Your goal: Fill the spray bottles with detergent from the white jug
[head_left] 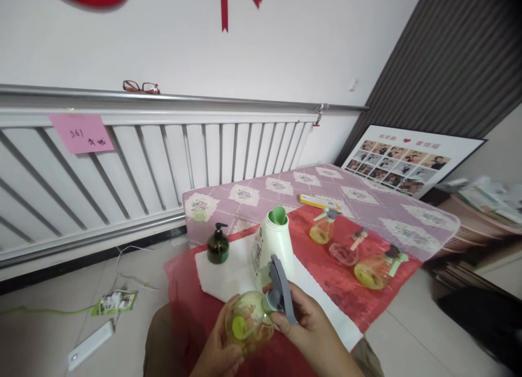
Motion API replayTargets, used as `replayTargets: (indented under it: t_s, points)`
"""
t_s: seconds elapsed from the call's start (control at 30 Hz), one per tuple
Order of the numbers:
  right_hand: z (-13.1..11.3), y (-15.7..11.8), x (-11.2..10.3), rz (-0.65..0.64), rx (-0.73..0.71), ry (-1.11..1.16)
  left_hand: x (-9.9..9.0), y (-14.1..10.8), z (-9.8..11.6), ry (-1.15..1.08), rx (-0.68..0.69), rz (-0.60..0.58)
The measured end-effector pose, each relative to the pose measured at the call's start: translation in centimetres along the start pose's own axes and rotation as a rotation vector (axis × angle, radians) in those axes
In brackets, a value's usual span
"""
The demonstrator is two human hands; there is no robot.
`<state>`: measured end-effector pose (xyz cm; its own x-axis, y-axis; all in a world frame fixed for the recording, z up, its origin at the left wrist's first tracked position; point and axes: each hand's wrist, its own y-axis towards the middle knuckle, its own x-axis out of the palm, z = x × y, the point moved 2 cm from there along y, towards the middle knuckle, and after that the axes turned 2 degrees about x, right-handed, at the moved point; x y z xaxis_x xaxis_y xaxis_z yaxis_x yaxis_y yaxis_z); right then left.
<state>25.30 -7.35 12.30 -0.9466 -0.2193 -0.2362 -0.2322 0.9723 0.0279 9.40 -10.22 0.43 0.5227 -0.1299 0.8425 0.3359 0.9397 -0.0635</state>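
Note:
Tilted on its side above my lap is a clear yellowish spray bottle. My left hand is wrapped round its rounded body. My right hand grips its grey spray head at the neck; I cannot tell whether the head is screwed tight. Just behind the bottle stands a large pale green jug with its green spout uncovered. A dark green pump bottle is to the left of the jug, on a white sheet.
On the red cloth at right stand a yellow spray bottle, a pink one and another yellow one. A yellow-edged box and a small green cap lie on the table. A radiator runs behind.

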Motion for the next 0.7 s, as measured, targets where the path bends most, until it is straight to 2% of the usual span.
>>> replayTargets:
  t_s: [0.13,0.23,0.4,0.6,0.7]
  points:
    - [0.2,0.6,0.5,0.042,-0.022,0.031,-0.5,0.1,-0.5,-0.005,0.042,0.096]
    - [0.0,1.0,0.8,0.066,-0.022,0.06,-0.2,0.0,-0.3,-0.042,0.036,0.095]
    - [-0.5,1.3,0.5,-0.036,-0.006,0.065,0.5,-0.1,0.4,-0.034,0.022,0.081]
    - [-1.2,2.0,-0.1,-0.168,-0.019,0.037,-1.2,0.1,-0.5,0.073,-0.293,0.124]
    - [-1.6,2.5,0.0,-0.214,-0.008,0.029,-1.0,0.0,-0.2,0.089,-0.246,0.131]
